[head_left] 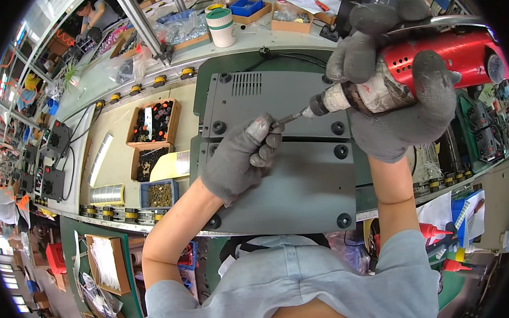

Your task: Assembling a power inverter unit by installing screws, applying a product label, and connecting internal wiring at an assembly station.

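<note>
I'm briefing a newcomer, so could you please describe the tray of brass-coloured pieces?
Start at the two grey casings in the centre. Left of them runs a column: two brown boxes, then the small tray lowest in the picture. It alone there is blue, holding brass-coloured pieces.

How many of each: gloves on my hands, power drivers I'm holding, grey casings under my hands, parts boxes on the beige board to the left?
Grey gloves: 2
Red power driver: 1
Grey casings: 2
Parts boxes: 3
Total: 8
</note>
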Tool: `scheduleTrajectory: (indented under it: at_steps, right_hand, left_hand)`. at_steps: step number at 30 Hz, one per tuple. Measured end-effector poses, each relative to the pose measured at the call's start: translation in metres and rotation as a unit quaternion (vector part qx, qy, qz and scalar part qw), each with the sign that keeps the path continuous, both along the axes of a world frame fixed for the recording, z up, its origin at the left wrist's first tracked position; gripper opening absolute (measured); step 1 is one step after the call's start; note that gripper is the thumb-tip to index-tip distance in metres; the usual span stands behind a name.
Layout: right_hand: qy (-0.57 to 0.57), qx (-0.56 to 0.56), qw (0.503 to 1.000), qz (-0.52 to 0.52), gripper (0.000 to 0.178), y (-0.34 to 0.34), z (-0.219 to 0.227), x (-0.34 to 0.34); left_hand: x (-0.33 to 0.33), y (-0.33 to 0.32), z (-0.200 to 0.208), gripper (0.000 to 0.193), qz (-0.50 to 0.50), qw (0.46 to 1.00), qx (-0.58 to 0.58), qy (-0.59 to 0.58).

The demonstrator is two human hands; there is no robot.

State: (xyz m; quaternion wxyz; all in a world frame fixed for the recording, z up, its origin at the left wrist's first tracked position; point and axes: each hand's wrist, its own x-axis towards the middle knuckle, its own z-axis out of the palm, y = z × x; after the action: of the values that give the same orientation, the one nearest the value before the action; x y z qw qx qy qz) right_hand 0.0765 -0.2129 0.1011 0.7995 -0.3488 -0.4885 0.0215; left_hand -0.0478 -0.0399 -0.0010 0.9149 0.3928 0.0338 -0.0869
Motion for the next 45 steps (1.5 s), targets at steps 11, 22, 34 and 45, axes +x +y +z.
scheduleTrajectory:
  at_steps: [11,22,34,45]
  right_hand:
    - [0.009,-0.124,0.979,-0.159,0.032,-0.006,-0.005,0.004]
    - [0.026,-0.171,0.947,-0.27,0.017,-0.011,-0.031,0.043]
    - [0.074,-0.233,0.94,-0.239,0.023,-0.003,-0.031,0.054]
    - [0.076,-0.206,0.945,-0.243,0.024,0.015,-0.035,0.055]
  left_hand:
    - [-0.003,-0.005,-0.002,0.044,0.006,0.996,0.085,0.018]
    - [0.007,-0.012,-0.005,0.033,0.019,0.999,-0.029,0.031]
    - [0.001,-0.01,0.0,0.027,0.035,0.991,0.09,0.09]
    - [-0.002,-0.009,-0.006,0.024,0.019,0.999,0.031,0.038]
